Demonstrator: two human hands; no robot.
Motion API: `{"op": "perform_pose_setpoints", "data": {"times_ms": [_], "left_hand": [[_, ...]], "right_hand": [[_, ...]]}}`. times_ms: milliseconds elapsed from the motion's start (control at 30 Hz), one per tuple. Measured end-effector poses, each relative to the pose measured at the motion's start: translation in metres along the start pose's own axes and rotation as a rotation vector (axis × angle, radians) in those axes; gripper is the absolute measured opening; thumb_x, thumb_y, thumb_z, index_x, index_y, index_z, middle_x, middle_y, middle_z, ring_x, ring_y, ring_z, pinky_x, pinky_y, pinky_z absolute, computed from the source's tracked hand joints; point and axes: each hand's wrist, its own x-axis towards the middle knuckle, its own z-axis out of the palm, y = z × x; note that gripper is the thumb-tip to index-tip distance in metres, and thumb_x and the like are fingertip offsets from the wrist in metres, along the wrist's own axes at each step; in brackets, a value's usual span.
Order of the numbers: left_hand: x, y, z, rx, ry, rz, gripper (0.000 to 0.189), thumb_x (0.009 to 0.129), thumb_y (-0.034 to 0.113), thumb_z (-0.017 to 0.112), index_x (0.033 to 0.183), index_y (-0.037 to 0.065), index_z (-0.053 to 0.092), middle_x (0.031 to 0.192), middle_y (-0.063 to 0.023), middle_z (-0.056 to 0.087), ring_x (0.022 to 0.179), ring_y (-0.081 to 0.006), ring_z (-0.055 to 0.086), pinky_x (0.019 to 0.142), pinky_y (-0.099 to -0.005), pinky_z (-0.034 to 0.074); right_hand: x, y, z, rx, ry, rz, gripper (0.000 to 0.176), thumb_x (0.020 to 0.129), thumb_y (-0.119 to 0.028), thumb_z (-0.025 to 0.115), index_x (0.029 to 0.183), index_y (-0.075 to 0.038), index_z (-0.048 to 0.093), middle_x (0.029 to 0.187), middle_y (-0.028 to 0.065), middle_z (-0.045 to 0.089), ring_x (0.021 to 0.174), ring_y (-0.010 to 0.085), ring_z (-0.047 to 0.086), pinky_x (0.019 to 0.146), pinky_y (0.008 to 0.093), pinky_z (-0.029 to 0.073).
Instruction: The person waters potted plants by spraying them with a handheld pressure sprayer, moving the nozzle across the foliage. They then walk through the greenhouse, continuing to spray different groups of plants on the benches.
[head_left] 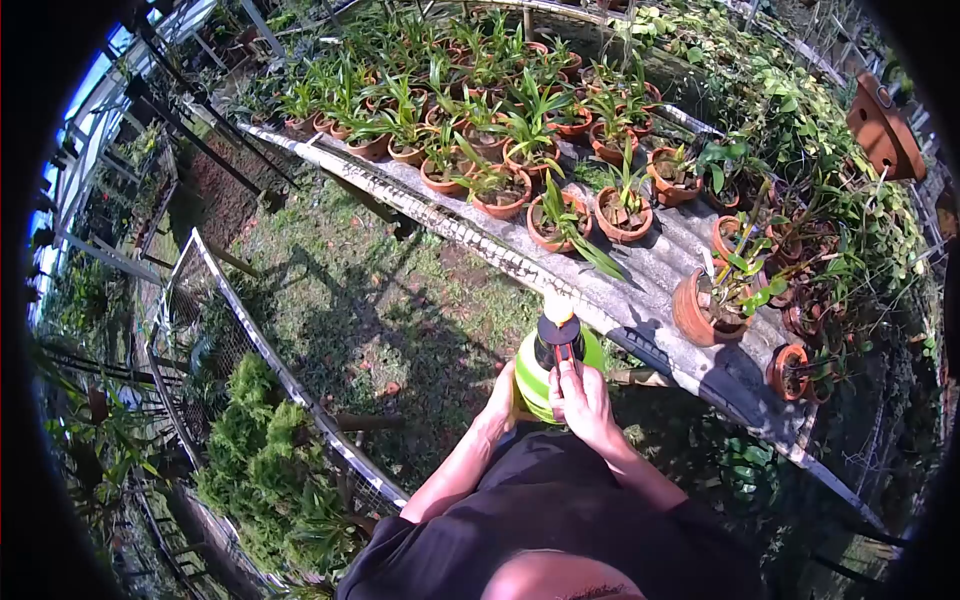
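Observation:
A lime-green pump sprayer (592, 352) with a dark top and a pale nozzle end is held upright in front of my body. My right hand (584, 398) is closed around its red-and-black handle. Against the bottle's left side, my left hand (502, 402) supports it, with its fingers partly hidden behind the green body. Just beyond the nozzle runs the edge of a grey bench (640, 285). The nearest clay pots on it are one with a drooping long-leaved plant (560, 222) and a larger one (703, 310) to the right.
Many potted plants (480, 130) crowd the bench's far end. A terracotta planter (886, 130) hangs at the upper right. To the left, a white-framed mesh panel (262, 340) stands beside a feathery green shrub (262, 450). Grassy ground (370, 290) lies between panel and bench.

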Motion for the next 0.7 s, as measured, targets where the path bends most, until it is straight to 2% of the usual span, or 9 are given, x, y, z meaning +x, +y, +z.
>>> {"op": "perform_pose_setpoints", "data": {"times_ms": [133,233,267,367,533,633,700], "left_hand": [[-0.012,0.010,-0.017,0.042,-0.027,-0.144,0.057,0.094,0.052,0.020,0.132,0.018,0.046,0.128,-0.0096,0.053,0.113,-0.0326,0.052,0.085,-0.0644,0.041],[-0.005,0.016,-0.023,0.145,-0.048,-0.171,0.063,0.093,0.058,0.019,0.135,0.019,0.043,0.134,-0.0098,0.048,0.118,-0.0342,0.049,0.087,-0.0644,0.040],[-0.001,0.019,-0.021,0.169,-0.050,-0.172,0.072,0.090,0.066,0.018,0.139,0.017,0.039,0.138,-0.0130,0.045,0.121,-0.0349,0.046,0.087,-0.0645,0.039],[0.016,0.028,-0.022,0.332,-0.152,-0.130,0.091,0.079,0.081,0.019,0.141,0.016,0.034,0.137,-0.0148,0.044,0.121,-0.0367,0.044,0.090,-0.0624,0.036],[0.009,0.057,0.032,0.506,-0.132,-0.155,0.090,0.080,0.079,0.021,0.140,0.014,0.036,0.132,-0.0155,0.048,0.109,-0.0318,0.052,0.079,-0.0492,0.046],[0.015,0.055,0.044,0.462,-0.269,-0.121,0.090,0.080,0.079,0.022,0.138,0.012,0.038,0.129,-0.0159,0.049,0.109,-0.0315,0.052,0.077,-0.0483,0.047],[0.028,0.044,0.040,0.427,-0.255,-0.145,0.091,0.079,0.080,0.024,0.136,0.011,0.040,0.129,-0.0173,0.049,0.110,-0.0331,0.051,0.080,-0.0491,0.046]], "right_hand": [[0.001,0.011,0.026,-0.047,0.098,0.007,0.036,0.100,-0.028,0.035,0.075,-0.004,0.046,0.053,-0.0014,0.040,0.042,0.0073,0.037,0.041,0.0240,0.032],[-0.003,0.010,0.034,-0.005,0.205,-0.025,0.035,0.100,-0.023,0.032,0.074,-0.004,0.044,0.052,-0.0012,0.037,0.040,0.0081,0.035,0.040,0.0238,0.031],[-0.005,0.009,0.035,0.040,0.235,-0.026,0.035,0.099,-0.023,0.032,0.073,-0.004,0.044,0.051,-0.0011,0.036,0.039,0.0079,0.034,0.039,0.0238,0.030],[-0.009,0.004,0.038,0.119,0.391,-0.071,0.036,0.099,-0.024,0.031,0.070,-0.005,0.041,0.050,-0.0012,0.034,0.037,0.0074,0.031,0.037,0.0235,0.026],[-0.013,-0.004,0.023,0.239,0.470,-0.146,0.034,0.100,-0.028,0.034,0.077,-0.006,0.044,0.053,-0.0018,0.036,0.040,0.0060,0.032,0.039,0.0220,0.027],[-0.016,-0.015,0.017,0.283,0.473,-0.126,0.034,0.100,-0.030,0.037,0.078,-0.006,0.045,0.056,-0.0028,0.039,0.043,0.0046,0.035,0.041,0.0205,0.030],[-0.015,-0.020,0.011,0.257,0.456,-0.117,0.033,0.100,-0.029,0.037,0.078,-0.006,0.045,0.056,-0.0032,0.039,0.044,0.0043,0.035,0.041,0.0203,0.030]]}}
